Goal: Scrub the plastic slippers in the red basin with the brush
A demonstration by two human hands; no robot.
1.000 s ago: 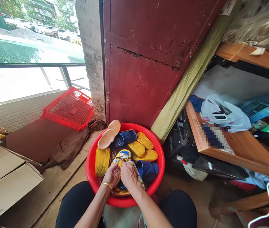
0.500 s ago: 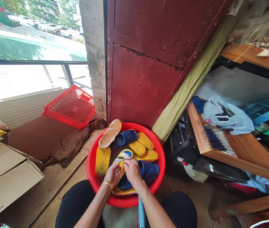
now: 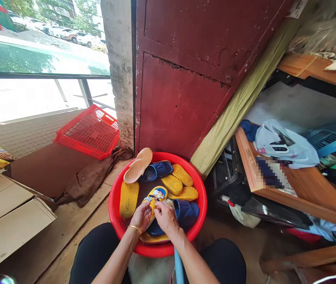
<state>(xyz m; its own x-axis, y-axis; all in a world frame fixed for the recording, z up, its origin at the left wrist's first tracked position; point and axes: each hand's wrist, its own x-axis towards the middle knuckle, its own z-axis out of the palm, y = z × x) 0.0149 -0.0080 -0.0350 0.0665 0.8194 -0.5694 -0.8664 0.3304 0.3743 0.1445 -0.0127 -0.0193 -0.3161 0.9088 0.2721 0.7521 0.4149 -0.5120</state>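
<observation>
A red basin [image 3: 114, 225] holds yellow and navy slippers. In it, my left hand [image 3: 142, 215] grips a yellow child's slipper [image 3: 151, 196] with a cartoon figure on its strap. My right hand [image 3: 166, 215] is closed at the slipper's right side, fingertips at its strap. Pale bristles of a brush [image 3: 171, 204] show past its knuckles; the rest of the brush is hidden. A navy slipper [image 3: 187, 212] lies just right of that hand. Yellow slippers [image 3: 128, 199] lean sole-out at the basin's left, and others rest at its right. Tan slippers [image 3: 138, 165] lie across the back left rim.
A dark red door [image 3: 182, 106] stands behind the basin. To the left are a red plastic crate [image 3: 89, 132], a brown cloth [image 3: 81, 189] and a cardboard box [image 3: 10, 228]. Wooden shelving with a drawer [image 3: 274, 195] stands at right. A light blue bar [image 3: 178, 266] shows between my knees.
My right hand has shifted slightly at the slipper, and more of the bristles show beside it. The left hand keeps its hold. The view has moved a little.
</observation>
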